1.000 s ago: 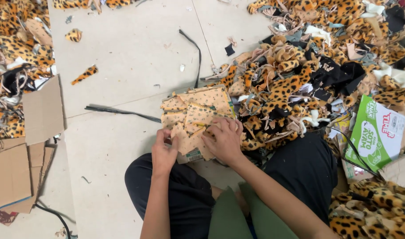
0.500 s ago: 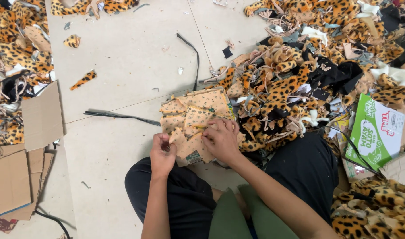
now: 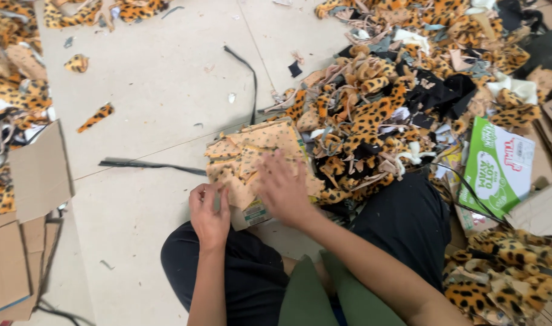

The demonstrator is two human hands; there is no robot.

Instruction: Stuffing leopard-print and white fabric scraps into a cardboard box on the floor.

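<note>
Head view: we sit on the pale tiled floor (image 3: 149,90) with a stack of tan, dark-spotted fabric pieces (image 3: 252,160) directly ahead of our knees. Our left hand (image 3: 208,210) grips the near left edge of the stack, fingers curled over the fabric. Our right hand (image 3: 283,188) lies flat and spread on top of the stack, near its right side; it pinches nothing. Just right of the stack rises a large heap of leopard-print plush scraps (image 3: 384,102). Further right of the stack lies a green and white cardboard box (image 3: 496,169). Well left of the stack stand flattened brown cardboard sheets (image 3: 37,175). A long black strip (image 3: 149,164) lies left of the stack.
</note>
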